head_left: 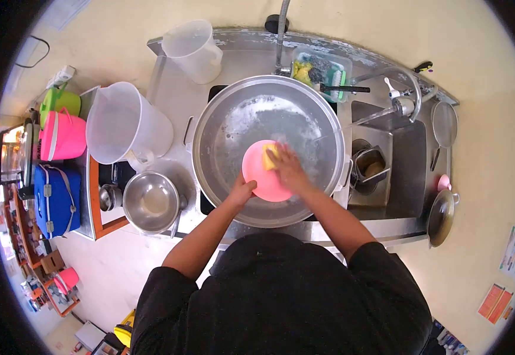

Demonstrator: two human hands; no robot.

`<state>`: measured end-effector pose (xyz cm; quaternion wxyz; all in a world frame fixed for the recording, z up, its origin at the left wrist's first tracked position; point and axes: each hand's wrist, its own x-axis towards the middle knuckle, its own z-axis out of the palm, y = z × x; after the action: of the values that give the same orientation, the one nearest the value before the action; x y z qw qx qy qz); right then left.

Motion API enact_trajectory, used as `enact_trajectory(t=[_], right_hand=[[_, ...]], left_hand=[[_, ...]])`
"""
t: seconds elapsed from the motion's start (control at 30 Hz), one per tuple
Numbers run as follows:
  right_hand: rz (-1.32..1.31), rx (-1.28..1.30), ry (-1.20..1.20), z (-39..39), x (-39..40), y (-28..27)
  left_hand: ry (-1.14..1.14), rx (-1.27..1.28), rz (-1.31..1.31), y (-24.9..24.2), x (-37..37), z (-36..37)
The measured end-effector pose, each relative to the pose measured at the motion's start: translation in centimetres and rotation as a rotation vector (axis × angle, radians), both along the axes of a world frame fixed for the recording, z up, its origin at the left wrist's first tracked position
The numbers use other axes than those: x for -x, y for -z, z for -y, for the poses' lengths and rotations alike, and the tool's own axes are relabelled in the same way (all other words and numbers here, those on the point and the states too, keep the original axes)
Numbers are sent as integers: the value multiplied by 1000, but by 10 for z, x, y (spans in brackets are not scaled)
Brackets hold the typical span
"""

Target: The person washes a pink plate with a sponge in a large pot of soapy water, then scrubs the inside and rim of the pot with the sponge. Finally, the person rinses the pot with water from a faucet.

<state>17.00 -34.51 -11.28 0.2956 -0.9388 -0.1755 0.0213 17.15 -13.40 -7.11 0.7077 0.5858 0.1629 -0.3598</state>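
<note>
Over a large metal pot (210, 171) with soapy water in it, my left hand (243, 191) grips the lower left rim of a round pink plate (263, 185). My right hand (289, 170) presses a yellow sponge (269, 157) against the plate's upper part; its fingers are slightly blurred. The plate hides part of the water below. White suds (266, 106) float toward the pot's far side.
Right of the pot is a sink (408, 177) holding metal containers, with a running faucet (405, 106) above. A tub (334, 65) of scrubbers stands behind. Left are plastic jugs (115, 124) and a steel bowl (151, 202). A strainer (444, 124) hangs at the right.
</note>
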Motion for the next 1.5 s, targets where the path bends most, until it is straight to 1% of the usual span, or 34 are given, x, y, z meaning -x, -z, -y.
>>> enact_trajectory(t=[0.07, 0.1, 0.2, 0.23, 0.27, 0.33, 0.4, 0.47, 0.5, 0.57, 0.6, 0.67, 0.73, 0.77, 0.87, 0.9, 0.97, 1.07, 1.1, 1.13, 1.17, 1.2, 1.27, 1.3, 1.33, 1.37, 1.4, 1.43, 1.47, 1.5], right_hand=[[-76, 15, 119, 10, -17, -24], [-18, -141, 142, 14, -25, -19], [-42, -338, 433, 27, -59, -4], [53, -383, 489, 34, -76, -16], [146, -430, 540, 44, -95, -28], [427, -418, 538, 66, -142, -59], [427, -304, 626, 94, -196, -82], [497, -96, 755, 122, -254, -55], [376, 7, 750, 130, -266, -48], [141, 207, 720, 142, -290, -40], [116, 210, 729, 149, -303, -37], [38, 227, 725, 154, -320, -22], [-20, 152, 718, 157, -321, -25], [-38, 118, 727, 161, -321, -29], [165, -153, 846, 170, -309, -19], [163, -243, 937, 159, -293, -45], [401, -291, 867, 144, -255, -66], [692, -323, 699, 116, -182, -81], [581, -522, 729, 105, -159, -73], [465, -717, 756, 93, -136, -65], [281, -841, 844, 76, -113, -77], [94, -960, 932, 58, -92, -92], [-158, -867, 965, 33, -64, -99], [-171, -574, 858, 36, -54, -66], [-183, -284, 743, 42, -40, -13], [-102, -159, 570, 36, -26, 31], [-28, -37, 392, 25, -14, 56], [-103, 42, 314, 16, -2, 49], [-179, 116, 234, 5, 10, 35], [-250, 184, 155, 1, 14, 26]], left_hand=[[6, 12, -1, -1, -1, -2], [7, 14, -4, -1, -3, -3], [15, -46, -33, -1, -7, -7], [14, -80, -44, -1, -9, -10], [18, -55, -63, 2, -9, -15], [21, -15, -107, 8, -6, -27], [-41, -28, -106, -7, -2, -29], [-75, -11, -90, -11, 1, -31], [-99, -29, -82, -18, 1, -28], [-13, -77, -93, -23, 0, -29], [23, -102, -104, -23, 0, -32], [-3, -91, -90, -8, 6, -37], [-16, -120, -67, -11, 7, -31], [-26, -60, -81, -7, 6, -30], [-6, -157, -124, 15, 3, -26], [-34, -135, -118, 21, 2, -24], [-89, -84, -109, 31, -1, -12], [-118, -124, -79, 31, -10, 7], [-102, -178, -34, 61, -12, 7], [-85, -229, 12, 112, -11, 4], [-65, -281, 58, 142, -12, 2], [-34, -326, 30, 144, -17, 3], [24, -408, -25, 139, -25, 13], [28, -400, 0, 134, -25, 19], [30, -391, 28, 128, -27, 26], [31, -382, 54, 127, -28, 33], [93, -377, 30, 150, -29, 34], [154, -374, 6, 187, -29, 32], [213, -374, -16, 209, -27, 34], [29, -192, -141, 202, -27, 40]])
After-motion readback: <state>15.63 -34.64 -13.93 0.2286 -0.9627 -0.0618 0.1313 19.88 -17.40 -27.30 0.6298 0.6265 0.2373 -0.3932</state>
